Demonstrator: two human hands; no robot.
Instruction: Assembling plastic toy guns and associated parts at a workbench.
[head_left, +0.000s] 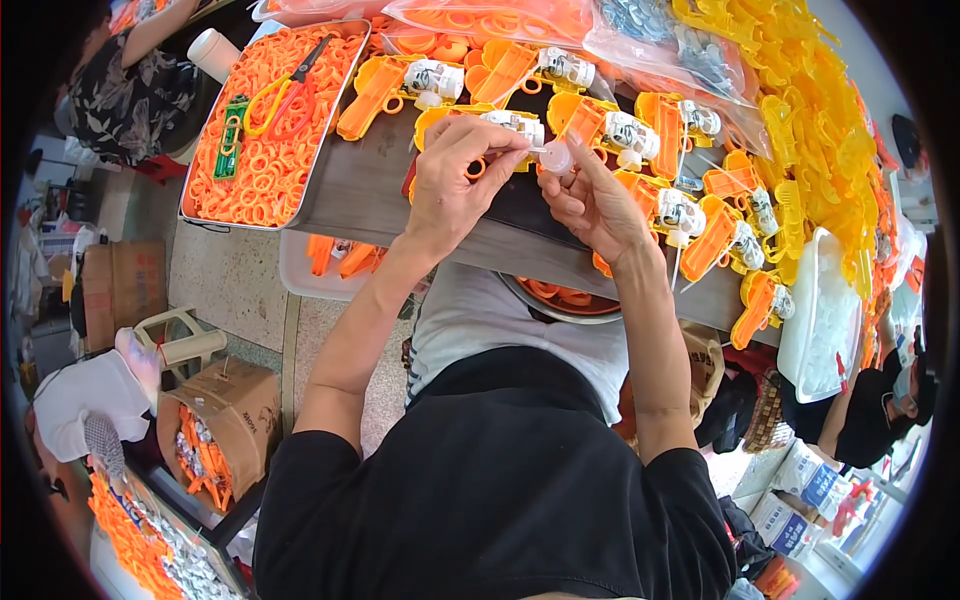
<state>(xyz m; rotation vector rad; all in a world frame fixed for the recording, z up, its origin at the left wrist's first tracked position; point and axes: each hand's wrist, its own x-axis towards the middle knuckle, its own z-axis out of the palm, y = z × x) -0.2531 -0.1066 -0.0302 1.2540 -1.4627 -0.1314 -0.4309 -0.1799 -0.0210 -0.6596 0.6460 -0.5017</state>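
Observation:
Above the near edge of the dark table, my two hands meet. My left hand (455,185) is closed, thumb and forefinger pinching the end of a thin white tube (536,150). In my right hand (597,205), thumb and fingers grip a small translucent round cap (556,157), and the tube reaches to it. Whether the tube sits inside the cap is too small to tell. Around both hands lie several half-assembled toy guns with orange handles, yellow shells and white motor units, among them one toy gun (370,97) left of my hands and another (660,205) on the right.
A metal tray (300,215) of orange rings stands at left, with scissors (287,98) and a green tool (230,138) on top. Yellow shells (800,130) heap at right beside a white bin (797,345). Bags of parts (480,20) line the back. Another person (135,85) sits far left.

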